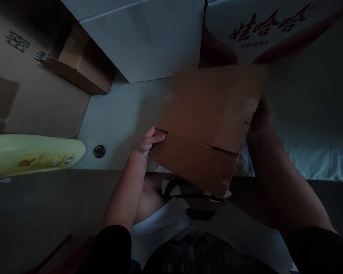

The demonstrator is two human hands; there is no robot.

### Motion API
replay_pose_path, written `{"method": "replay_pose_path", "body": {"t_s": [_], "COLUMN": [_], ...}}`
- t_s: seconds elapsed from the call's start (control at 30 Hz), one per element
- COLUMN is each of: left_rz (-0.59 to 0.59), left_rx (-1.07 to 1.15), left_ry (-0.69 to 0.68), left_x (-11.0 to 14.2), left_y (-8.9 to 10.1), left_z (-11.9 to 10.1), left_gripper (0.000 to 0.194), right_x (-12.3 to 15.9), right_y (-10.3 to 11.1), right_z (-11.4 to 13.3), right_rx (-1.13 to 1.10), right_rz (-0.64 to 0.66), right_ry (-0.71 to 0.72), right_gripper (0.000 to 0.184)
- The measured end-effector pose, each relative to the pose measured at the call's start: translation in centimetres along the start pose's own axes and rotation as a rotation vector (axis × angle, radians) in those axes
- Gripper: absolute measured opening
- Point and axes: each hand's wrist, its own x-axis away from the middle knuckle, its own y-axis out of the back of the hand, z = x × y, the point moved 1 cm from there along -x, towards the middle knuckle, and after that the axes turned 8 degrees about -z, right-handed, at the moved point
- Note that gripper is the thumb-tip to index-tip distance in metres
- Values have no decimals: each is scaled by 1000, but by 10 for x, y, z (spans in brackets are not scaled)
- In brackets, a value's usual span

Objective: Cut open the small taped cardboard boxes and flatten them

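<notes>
A brown cardboard box (208,114) is held up in front of me, above my lap, with slits and a crease across its lower part. At its left edge, my left hand (151,141) grips the cardboard, the thumb lying on the near face. My right hand (260,118) is at the box's right side, dark and smeared, its fingers mostly hidden behind the cardboard. Whether the box is folded flat or has depth, I cannot tell.
White cartons (148,42) stand at the back, one printed with red characters (270,26). Left are a large cardboard carton (45,102), a smaller brown box (85,57) and a yellow-green bottle (37,155). A small round disc (99,151) lies on the pale surface (122,125).
</notes>
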Motion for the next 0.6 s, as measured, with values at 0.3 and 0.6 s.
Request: {"method": "replay_pose_path", "body": {"t_s": [0.3,0.6], "left_rz": [-205,24], "left_rx": [330,197], "left_ry": [-274,-127], "left_x": [-25,-23], "left_y": [-51,-124], "left_z": [26,43], "left_gripper": [77,69], "right_x": [28,67], "right_y": [-18,5], "right_z": [-29,-29], "right_rx": [-207,38], "right_rz": [183,-430], "right_ry": [-141,65], "right_gripper": [80,46]}}
